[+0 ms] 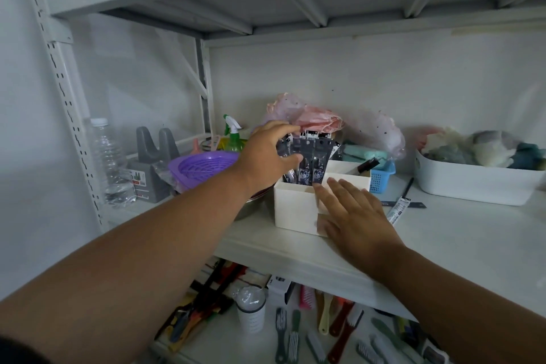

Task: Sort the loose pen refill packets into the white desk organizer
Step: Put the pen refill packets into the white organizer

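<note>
Left hand (270,154) pinches a fan of refill packets (310,156) standing in the white desk organizer (295,210); right hand (354,213) rests flat against its front. Thin, floppy, slick-looking, so probably best gripped mid-length. One loose packet (399,211) lies on the shelf, right.

Both forearms are bare from the lower frame edges up to the wrists, with no sleeve, cuff, watch or band showing on either. The left hand (267,154) and the right hand (356,213) wear no gloves and no rings that can be made out. The fingernails that show on the right hand are short and unpainted.
</note>
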